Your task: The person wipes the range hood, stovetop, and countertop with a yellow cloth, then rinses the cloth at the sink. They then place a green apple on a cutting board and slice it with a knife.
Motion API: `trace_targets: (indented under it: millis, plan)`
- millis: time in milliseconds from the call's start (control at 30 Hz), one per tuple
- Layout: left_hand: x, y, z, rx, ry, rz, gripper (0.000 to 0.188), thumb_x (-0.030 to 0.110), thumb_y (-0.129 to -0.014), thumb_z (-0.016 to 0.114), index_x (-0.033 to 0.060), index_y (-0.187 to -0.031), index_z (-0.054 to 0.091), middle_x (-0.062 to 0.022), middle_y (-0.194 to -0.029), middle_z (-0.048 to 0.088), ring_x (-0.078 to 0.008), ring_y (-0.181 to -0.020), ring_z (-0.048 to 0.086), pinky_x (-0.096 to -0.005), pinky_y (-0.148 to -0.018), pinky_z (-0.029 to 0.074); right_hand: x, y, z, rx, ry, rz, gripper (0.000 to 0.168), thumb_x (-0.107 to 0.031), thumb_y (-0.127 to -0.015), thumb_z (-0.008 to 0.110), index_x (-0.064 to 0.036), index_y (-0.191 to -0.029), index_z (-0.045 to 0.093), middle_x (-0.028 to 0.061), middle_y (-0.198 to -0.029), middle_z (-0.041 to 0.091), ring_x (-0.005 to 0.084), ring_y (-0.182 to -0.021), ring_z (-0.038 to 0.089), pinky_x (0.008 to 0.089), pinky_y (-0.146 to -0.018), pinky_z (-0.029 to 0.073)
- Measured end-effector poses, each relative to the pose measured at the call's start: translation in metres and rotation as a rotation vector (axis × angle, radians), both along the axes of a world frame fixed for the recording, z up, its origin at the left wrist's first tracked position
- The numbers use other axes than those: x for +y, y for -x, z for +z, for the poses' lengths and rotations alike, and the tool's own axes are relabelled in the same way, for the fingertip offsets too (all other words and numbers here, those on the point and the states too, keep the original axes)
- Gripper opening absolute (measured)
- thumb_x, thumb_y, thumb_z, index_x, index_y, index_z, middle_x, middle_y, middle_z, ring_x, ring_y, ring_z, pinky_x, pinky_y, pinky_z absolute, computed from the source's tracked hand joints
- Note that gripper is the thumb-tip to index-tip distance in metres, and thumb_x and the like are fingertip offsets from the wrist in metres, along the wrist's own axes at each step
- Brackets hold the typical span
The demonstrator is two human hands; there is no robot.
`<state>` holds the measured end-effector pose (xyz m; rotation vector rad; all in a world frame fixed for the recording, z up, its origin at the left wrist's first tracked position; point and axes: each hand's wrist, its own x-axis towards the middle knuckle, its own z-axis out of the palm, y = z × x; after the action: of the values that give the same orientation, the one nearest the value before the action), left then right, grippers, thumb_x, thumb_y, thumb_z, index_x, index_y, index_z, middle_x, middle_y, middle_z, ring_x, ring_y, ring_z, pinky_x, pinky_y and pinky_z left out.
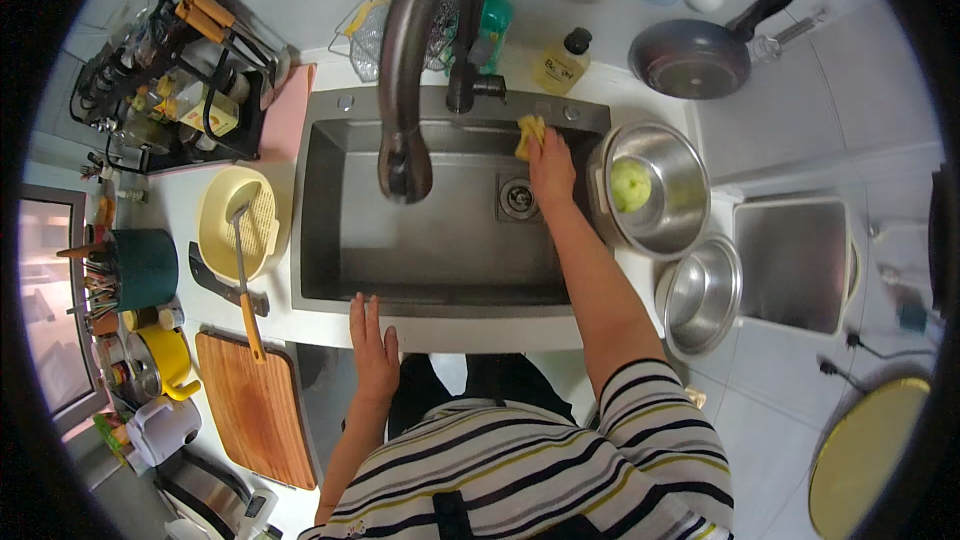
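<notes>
My right hand (553, 171) reaches to the back right corner of a dark metal sink (427, 259) and grips a crumpled yellow cloth (531, 136). The cloth presses near the sink's back wall and rim. A drain strainer (517, 196) lies just left of that hand. My left hand (374, 349) holds nothing; its fingertips touch the sink's front edge and its thumb stands apart. Over the basin arches a dark pull-down faucet (405, 75). Right of the sink stands a steel pot (679, 172) with a pale green round vegetable (631, 185) inside.
A second steel bowl (705, 292) sits at the counter's right front. On the left are a cream colander (214, 232), an orange-handled ladle (251, 322), a cleaver (217, 281) and a wooden cutting board (255, 412). Behind the sink stands a yellow liquid bottle (561, 67); a frying pan (694, 60) hangs beyond.
</notes>
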<state>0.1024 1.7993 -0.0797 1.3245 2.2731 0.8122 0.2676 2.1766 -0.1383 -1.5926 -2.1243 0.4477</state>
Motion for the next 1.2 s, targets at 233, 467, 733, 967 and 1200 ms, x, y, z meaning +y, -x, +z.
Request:
trace_targets:
  millis: [233,467,733,967,1200]
  plan:
    - [0.065,0.005,-0.028,0.227,0.154,0.054,0.056,0.010,-0.092,0.054,0.0076,-0.145,0.037,-0.0210,-0.154,0.024,-0.0410,-0.142,0.022,-0.0546,-0.113,0.017,0.100,0.045,-0.044,-0.278,-0.335,0.149,0.043,-0.023,-0.094,0.053,-0.011,-0.134,0.048,0.0182,-0.135,0.048,0.0359,-0.122,0.046,0.0491,-0.104,0.036]
    - [0.048,0.038,-0.097,0.347,0.429,0.096,0.048,0.024,-0.095,0.052,0.0103,-0.140,0.042,-0.0167,-0.156,0.022,-0.0370,-0.145,0.016,-0.0619,-0.112,0.011,0.018,0.019,-0.043,0.036,0.007,0.252,0.050,0.005,-0.077,0.056,-0.010,-0.124,0.055,0.0218,-0.121,0.050,0.0419,-0.112,0.047,0.0461,-0.099,0.038]
    - [0.045,0.056,-0.111,0.429,0.554,0.081,0.052,0.027,-0.095,0.049,0.0155,-0.145,0.039,-0.0131,-0.155,0.028,-0.0320,-0.144,0.021,-0.0606,-0.113,0.011,0.067,0.022,-0.042,-0.086,-0.144,-0.181,0.042,0.001,-0.085,0.058,-0.004,-0.127,0.051,0.0223,-0.130,0.045,0.0416,-0.118,0.042,0.0473,-0.101,0.036]
    - [0.054,0.054,-0.099,0.365,0.432,0.146,0.048,0.027,-0.095,0.049,0.0125,-0.140,0.044,-0.0119,-0.151,0.035,-0.0329,-0.141,0.027,-0.0593,-0.113,0.012,-0.021,0.108,-0.065,0.201,0.023,0.412,0.041,-0.003,-0.087,0.055,-0.005,-0.128,0.050,0.0206,-0.128,0.048,0.0411,-0.116,0.046,0.0469,-0.101,0.039]
    - [0.054,0.054,-0.094,0.305,0.424,0.165,0.050,0.027,-0.095,0.049,0.0130,-0.142,0.042,-0.0120,-0.150,0.036,-0.0312,-0.141,0.028,-0.0580,-0.113,0.013,0.036,0.210,-0.024,0.088,0.016,0.276,0.045,-0.002,-0.084,0.058,-0.001,-0.128,0.046,0.0230,-0.127,0.047,0.0420,-0.117,0.046,0.0485,-0.100,0.039]
